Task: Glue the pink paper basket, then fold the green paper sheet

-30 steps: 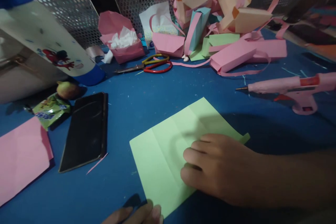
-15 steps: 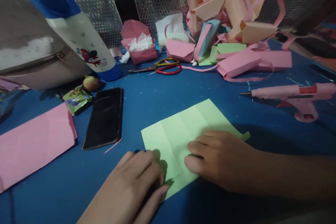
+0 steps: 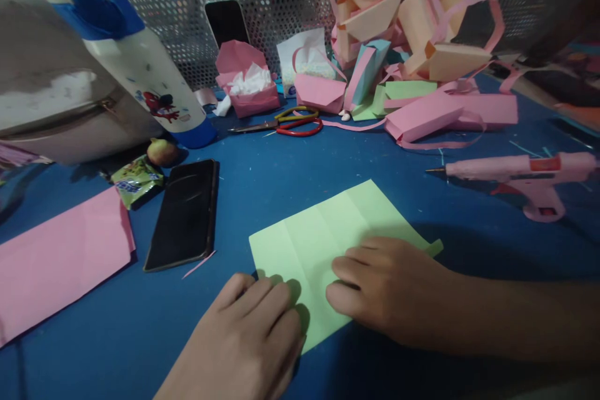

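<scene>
A light green sheet of paper (image 3: 300,250) with parallel creases lies on the blue table, a narrow flap sticking out at its right corner. My left hand (image 3: 253,331) rests on its lower left edge, fingers curled under and close together; the fingertips and anything between them are hidden. On the lower right part of the sheet lies my right hand (image 3: 375,287), its fingers bent and pressed together against the paper, with the tips partly out of sight.
A pink glue gun (image 3: 520,172) lies at the right. Scissors (image 3: 297,122), small paper bags (image 3: 426,115) and a bottle (image 3: 140,69) are at the back. A black phone (image 3: 182,215) and pink paper (image 3: 65,250) lie at the left.
My left hand has shifted slightly right, and its thumb, visible before along the sheet's lower edge, is now tucked mostly out of sight. My right hand looks nearly unchanged.
</scene>
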The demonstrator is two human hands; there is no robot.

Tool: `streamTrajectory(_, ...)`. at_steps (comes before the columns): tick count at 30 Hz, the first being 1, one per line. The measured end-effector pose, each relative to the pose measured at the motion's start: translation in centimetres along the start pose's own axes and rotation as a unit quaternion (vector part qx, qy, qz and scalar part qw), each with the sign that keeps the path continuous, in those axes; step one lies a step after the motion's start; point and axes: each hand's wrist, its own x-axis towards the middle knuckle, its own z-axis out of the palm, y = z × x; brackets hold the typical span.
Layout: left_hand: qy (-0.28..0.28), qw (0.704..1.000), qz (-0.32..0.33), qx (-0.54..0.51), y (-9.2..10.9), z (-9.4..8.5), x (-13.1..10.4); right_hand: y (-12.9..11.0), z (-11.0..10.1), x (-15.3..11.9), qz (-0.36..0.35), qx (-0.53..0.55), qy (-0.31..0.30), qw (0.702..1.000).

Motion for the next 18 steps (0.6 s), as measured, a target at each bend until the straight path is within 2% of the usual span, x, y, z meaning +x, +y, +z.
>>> streamTrajectory(4,-0.012,0.999,0.007,0.038,0.1,-0.4,0.3,0.0,0.2,0.0,0.003,-0.010,-0.001,1.000)
streamTrajectory(10,-0.008,0.994,0.091,0.062,-0.5,-0.7,0.2,0.6,-0.1,-0.6,-0.003,-0.009,-0.018,1.000)
streamTrajectory(18,-0.007,0.993,0.096,0.066,-0.7,-0.7,0.4,1.9,-0.2,-2.8,0.029,-0.030,0.001,0.999)
